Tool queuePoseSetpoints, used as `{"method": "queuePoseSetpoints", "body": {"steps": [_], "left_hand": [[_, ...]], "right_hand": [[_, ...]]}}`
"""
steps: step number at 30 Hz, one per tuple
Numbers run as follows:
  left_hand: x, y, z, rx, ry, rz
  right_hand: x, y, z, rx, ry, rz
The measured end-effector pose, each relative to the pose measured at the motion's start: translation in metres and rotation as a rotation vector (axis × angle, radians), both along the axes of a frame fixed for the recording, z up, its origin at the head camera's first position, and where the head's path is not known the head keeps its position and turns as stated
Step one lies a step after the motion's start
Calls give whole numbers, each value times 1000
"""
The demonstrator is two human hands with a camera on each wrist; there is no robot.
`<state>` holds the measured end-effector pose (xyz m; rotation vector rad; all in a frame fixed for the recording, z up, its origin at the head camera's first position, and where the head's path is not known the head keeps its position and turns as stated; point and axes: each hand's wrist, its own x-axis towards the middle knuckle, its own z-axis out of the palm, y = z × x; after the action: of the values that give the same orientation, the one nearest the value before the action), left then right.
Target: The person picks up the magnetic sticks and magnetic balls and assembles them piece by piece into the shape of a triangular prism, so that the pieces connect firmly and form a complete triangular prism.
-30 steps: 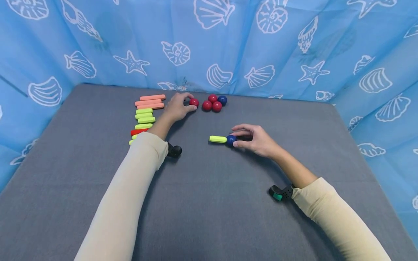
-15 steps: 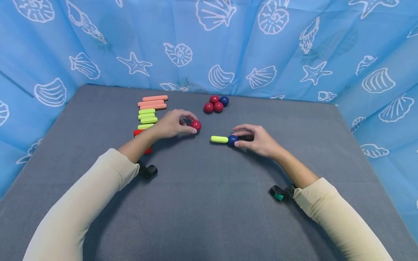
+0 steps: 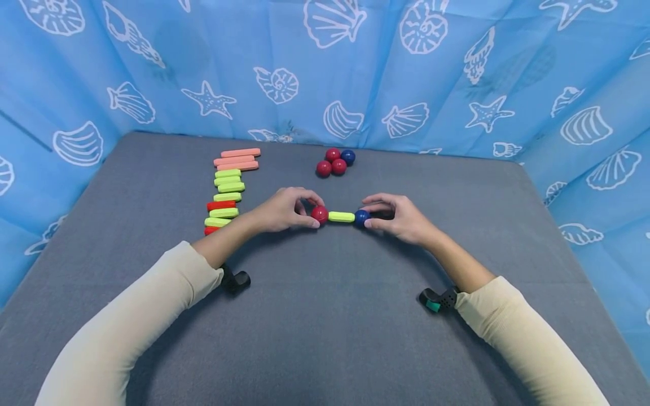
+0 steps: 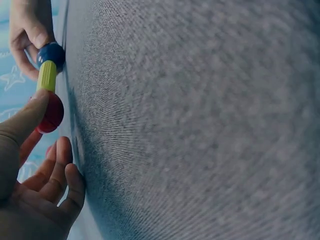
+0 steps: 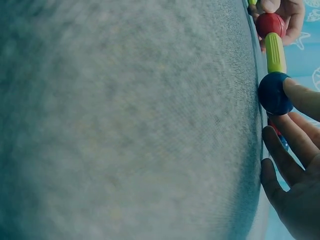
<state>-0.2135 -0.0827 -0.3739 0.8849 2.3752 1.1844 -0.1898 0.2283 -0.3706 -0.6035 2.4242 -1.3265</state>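
A short yellow-green stick (image 3: 341, 216) (image 4: 47, 76) (image 5: 274, 52) lies on the grey table (image 3: 325, 316) between two balls. My left hand (image 3: 284, 210) pinches a red ball (image 3: 319, 214) (image 4: 49, 113) (image 5: 270, 23) against the stick's left end. My right hand (image 3: 401, 217) pinches a blue ball (image 3: 361, 217) (image 4: 51, 53) (image 5: 274, 93) at the stick's right end. All three pieces sit in one line, touching.
A column of sticks lies at the left: salmon ones (image 3: 236, 159) at the back, then yellow-green (image 3: 228, 180) and red (image 3: 221, 205). Three red balls and a blue one (image 3: 336, 162) cluster near the back. A blue shell-print cloth (image 3: 325, 67) walls the table.
My left hand carried the red ball from the back cluster down and right, bringing it against the stick's left end. My right hand stayed on the blue ball.
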Motion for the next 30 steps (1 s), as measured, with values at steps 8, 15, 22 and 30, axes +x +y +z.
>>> {"method": "queuePoseSetpoints", "body": {"steps": [8, 15, 22, 30], "left_hand": [[-4, 2, -2, -21, 30, 1], [-8, 6, -3, -47, 41, -3], [-4, -6, 5, -14, 25, -2], [18, -63, 18, -27, 133, 75]], "right_hand": [[-1, -1, 2, -36, 27, 73], [-3, 4, 2, -64, -31, 118], [-1, 4, 2, -47, 0, 97], [2, 1, 1, -10, 64, 78]]}}
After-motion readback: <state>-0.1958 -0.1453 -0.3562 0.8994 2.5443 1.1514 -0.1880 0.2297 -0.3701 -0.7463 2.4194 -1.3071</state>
